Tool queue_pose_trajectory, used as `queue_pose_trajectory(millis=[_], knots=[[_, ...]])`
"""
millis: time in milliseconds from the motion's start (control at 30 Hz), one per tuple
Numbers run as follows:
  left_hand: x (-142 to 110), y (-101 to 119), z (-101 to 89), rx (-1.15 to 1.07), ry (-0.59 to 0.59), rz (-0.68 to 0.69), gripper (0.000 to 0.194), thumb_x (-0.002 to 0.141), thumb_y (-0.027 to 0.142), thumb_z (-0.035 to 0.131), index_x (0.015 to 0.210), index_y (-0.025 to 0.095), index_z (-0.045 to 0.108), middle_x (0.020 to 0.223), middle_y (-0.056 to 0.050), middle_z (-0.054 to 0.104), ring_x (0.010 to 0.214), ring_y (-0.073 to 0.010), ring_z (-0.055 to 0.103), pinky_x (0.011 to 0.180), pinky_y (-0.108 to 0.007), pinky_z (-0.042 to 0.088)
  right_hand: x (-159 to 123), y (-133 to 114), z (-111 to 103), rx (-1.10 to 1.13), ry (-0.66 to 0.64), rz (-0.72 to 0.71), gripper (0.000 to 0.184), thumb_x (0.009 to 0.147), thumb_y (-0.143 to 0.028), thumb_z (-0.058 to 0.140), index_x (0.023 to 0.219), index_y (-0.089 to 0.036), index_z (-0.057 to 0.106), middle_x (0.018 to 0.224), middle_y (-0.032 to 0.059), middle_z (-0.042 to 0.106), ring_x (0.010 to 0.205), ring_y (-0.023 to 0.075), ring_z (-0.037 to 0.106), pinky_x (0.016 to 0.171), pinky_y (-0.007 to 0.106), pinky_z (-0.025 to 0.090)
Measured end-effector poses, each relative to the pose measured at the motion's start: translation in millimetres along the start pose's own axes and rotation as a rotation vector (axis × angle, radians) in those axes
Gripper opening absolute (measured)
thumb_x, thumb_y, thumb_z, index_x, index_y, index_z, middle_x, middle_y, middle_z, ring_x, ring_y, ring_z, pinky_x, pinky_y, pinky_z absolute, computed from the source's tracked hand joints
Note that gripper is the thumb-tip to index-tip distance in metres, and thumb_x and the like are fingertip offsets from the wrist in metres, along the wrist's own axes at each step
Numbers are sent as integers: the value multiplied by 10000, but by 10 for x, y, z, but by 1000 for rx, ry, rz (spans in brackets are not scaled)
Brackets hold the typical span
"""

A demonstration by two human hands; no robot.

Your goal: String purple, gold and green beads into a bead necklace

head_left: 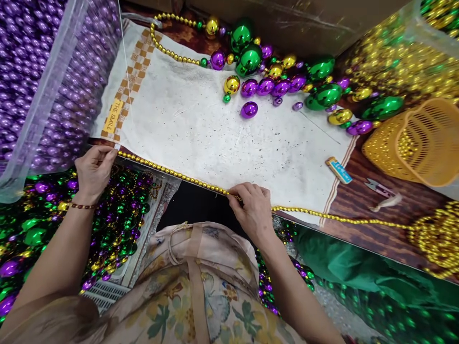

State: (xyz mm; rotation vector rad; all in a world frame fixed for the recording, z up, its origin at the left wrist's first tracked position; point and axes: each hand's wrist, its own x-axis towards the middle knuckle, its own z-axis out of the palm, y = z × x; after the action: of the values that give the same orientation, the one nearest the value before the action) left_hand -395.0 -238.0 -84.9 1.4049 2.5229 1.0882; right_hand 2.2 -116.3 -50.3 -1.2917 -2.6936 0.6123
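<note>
A strand of small gold beads (175, 173) runs taut along the front edge of the table. At its left end, my left hand (95, 171) pinches the strand's tip beside the corner of a white towel (201, 129). My right hand (253, 210) has its fingers curled round the strand farther along. Beyond that hand the strand continues right to a heap of gold beads (435, 234). On the towel's far side lie large green beads (250, 59), purple beads (265, 87) and gold beads (232, 84), several joined to another gold strand (175, 56).
A clear bag of purple beads (86, 71) stands at left. An orange basket (426, 143), thread snips (380, 188) and a small blue-and-yellow packet (339, 170) are at right. Finished-looking bead strings (118, 224) hang below left. A cardboard box (287, 24) borders the back.
</note>
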Motion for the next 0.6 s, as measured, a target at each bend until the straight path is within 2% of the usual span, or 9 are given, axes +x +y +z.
queue_pose_trajectory(millis=[100, 233, 367, 467, 600], knots=[[-4, -23, 15, 11, 6, 27, 219, 862, 402, 673, 843, 187, 707, 633, 65, 609, 545, -60, 473, 558, -195, 395, 21, -17, -16, 2, -18, 25, 130, 968, -249, 547, 900, -224, 655, 887, 33, 697, 857, 240, 602, 828, 390, 328], [-42, 87, 0, -32, 10, 40, 234, 888, 388, 640, 850, 164, 698, 691, 21, 671, 577, -82, 528, 580, -207, 429, -2, 22, -45, 30, 14, -61, 180, 980, -273, 489, 902, -232, 645, 882, 39, 705, 851, 253, 633, 789, 395, 342], [-28, 153, 33, -93, -44, 83, 267, 945, 383, 573, 836, 164, 680, 642, 18, 636, 511, -76, 497, 515, -201, 377, 9, 232, 35, -6, 32, -123, 211, 974, -382, 480, 937, -253, 642, 884, 41, 717, 798, 280, 662, 720, 405, 372], [-20, 160, 47, -97, -31, 94, 253, 954, 372, 578, 839, 166, 671, 597, 34, 583, 484, -70, 446, 498, -202, 338, 18, 399, 107, -40, 1, -171, 201, 945, -423, 509, 962, -277, 646, 906, 29, 730, 790, 291, 685, 709, 424, 394], [-47, 166, 39, -106, -33, 57, 264, 952, 391, 579, 840, 169, 666, 576, 42, 538, 480, -75, 403, 497, -210, 315, -3, 500, 146, -52, -43, -157, 194, 914, -437, 532, 966, -299, 658, 928, 23, 746, 809, 307, 700, 713, 452, 405]])
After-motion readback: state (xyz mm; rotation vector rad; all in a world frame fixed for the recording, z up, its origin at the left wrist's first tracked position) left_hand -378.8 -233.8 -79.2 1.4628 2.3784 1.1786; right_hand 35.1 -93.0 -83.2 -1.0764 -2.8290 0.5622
